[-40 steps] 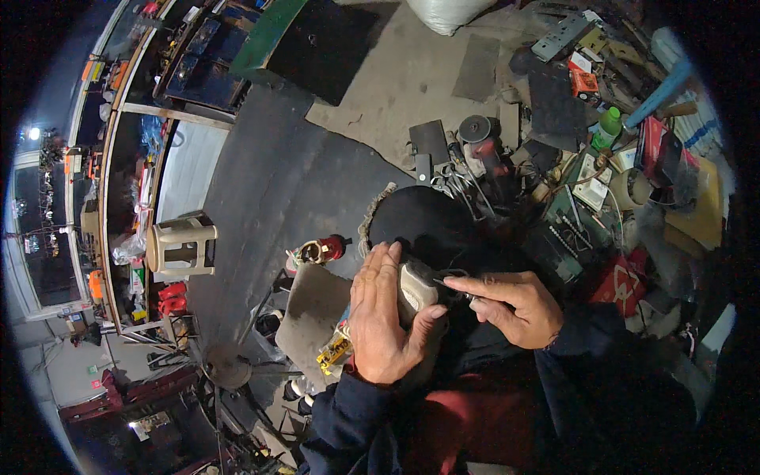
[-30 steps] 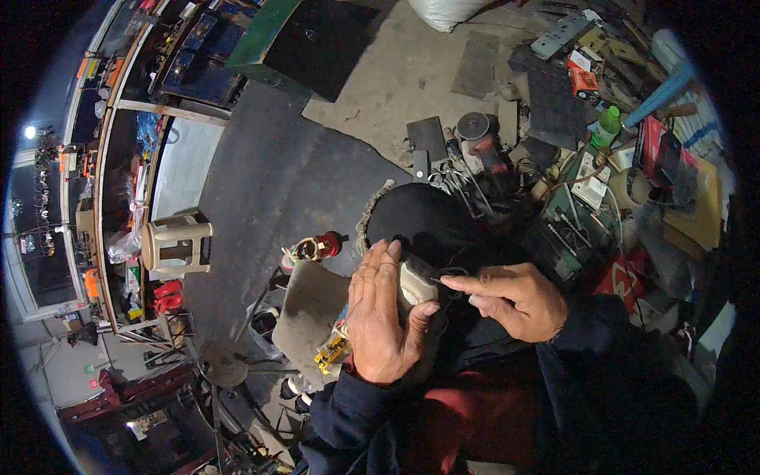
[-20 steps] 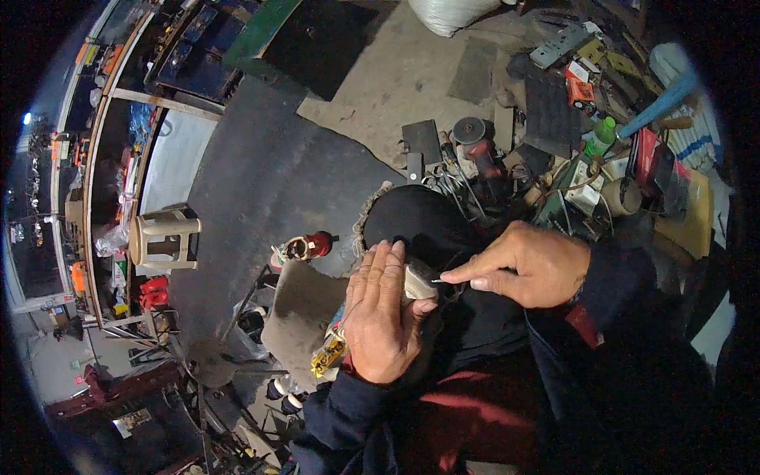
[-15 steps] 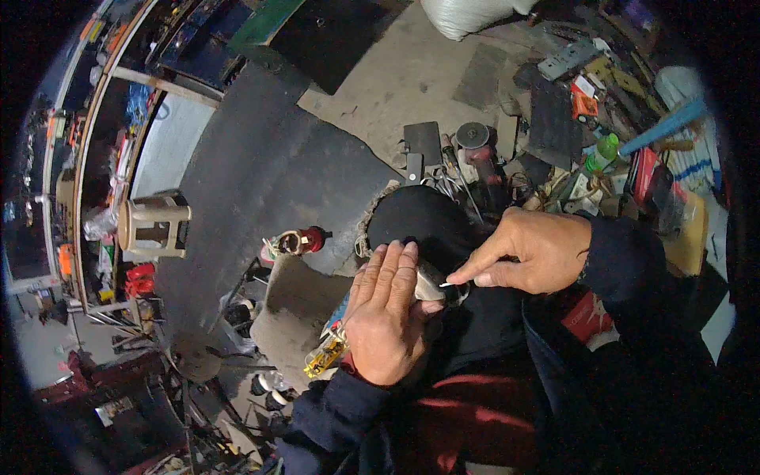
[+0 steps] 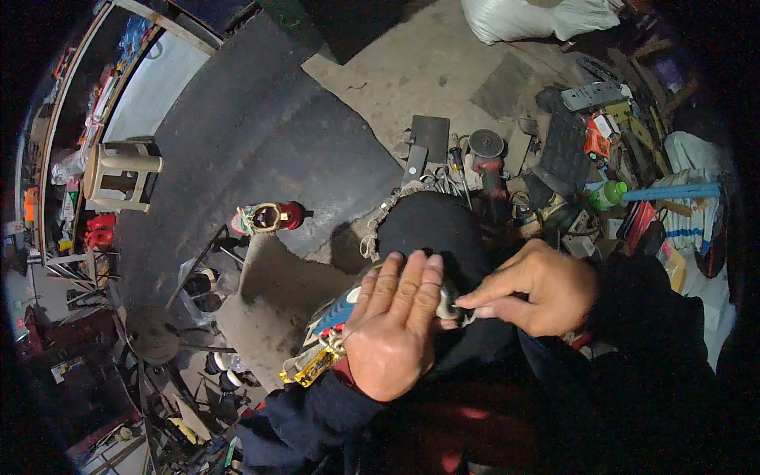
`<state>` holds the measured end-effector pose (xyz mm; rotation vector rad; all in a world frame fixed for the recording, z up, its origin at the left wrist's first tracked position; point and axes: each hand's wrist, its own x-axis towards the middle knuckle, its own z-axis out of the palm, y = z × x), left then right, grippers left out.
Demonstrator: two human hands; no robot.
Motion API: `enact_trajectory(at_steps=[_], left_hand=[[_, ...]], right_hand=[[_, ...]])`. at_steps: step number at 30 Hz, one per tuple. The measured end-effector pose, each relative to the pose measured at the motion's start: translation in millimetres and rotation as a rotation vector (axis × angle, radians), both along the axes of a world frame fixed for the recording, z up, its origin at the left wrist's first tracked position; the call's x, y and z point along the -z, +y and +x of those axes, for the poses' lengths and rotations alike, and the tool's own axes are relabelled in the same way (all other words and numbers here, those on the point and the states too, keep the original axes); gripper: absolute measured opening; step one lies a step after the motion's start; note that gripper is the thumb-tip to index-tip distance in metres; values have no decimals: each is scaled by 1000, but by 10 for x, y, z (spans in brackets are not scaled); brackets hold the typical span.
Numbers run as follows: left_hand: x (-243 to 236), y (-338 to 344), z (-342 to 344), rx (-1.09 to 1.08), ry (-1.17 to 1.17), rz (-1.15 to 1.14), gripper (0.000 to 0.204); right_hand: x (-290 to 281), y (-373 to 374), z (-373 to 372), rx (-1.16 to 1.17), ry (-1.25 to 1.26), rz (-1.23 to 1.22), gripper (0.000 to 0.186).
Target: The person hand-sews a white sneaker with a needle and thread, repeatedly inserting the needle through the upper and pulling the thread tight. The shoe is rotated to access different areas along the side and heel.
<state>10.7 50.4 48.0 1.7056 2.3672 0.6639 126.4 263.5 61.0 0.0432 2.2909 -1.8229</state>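
My left hand (image 5: 389,323) lies with long, nearly straight fingers across a pale beige-and-grey object (image 5: 445,299) on my dark-clothed knee (image 5: 427,231), gripping it and hiding most of it. My right hand (image 5: 538,291) pinches a thin, small implement at the object's right edge, with its index finger and thumb tips close together; the implement is mostly hidden. A blue object (image 5: 336,312) and a yellow-and-black item (image 5: 310,364) show just left of my left hand. A pale knotted cord (image 5: 370,241) hangs beside the knee.
A beige plastic stool (image 5: 127,176) stands by shelving (image 5: 127,75) at left. A red-bodied item (image 5: 289,214) sits above a worn pad (image 5: 253,309). An angle grinder (image 5: 492,170), green bottle (image 5: 609,195) and assorted tools crowd the right. A white sack (image 5: 514,20) lies at the top.
The view has swung, sliding the left-side surroundings leftward. My right hand has moved up and rightward in the picture, and my left fingers now cover more of the pale object.
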Motion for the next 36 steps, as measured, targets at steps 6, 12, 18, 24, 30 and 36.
enact_trajectory(at_steps=[6, 12, 18, 24, 30, 36], left_hand=[[-67, 33, -112, 5, -65, 28, 67], [-233, -97, -157, -38, -302, 171, 60], [-302, -1245, -150, -614, -606, 653, 38], [230, -3200, -477, -1125, -477, 835, 37], [613, -4166, -234, -1364, -942, 622, 39], [34, -3463, -205, -1076, 205, -90, 37]], right_hand=[[-71, -12, -163, 13, -13, 74, 8], [-123, 43, 9, -6, -67, -12, 14], [-112, 5, 219, 78, -47, 57, 17], [-123, -65, 214, 66, 19, 249, 17], [-150, -133, 153, 110, -38, 216, 19], [-227, -231, 190, 205, -112, 233, 18]])
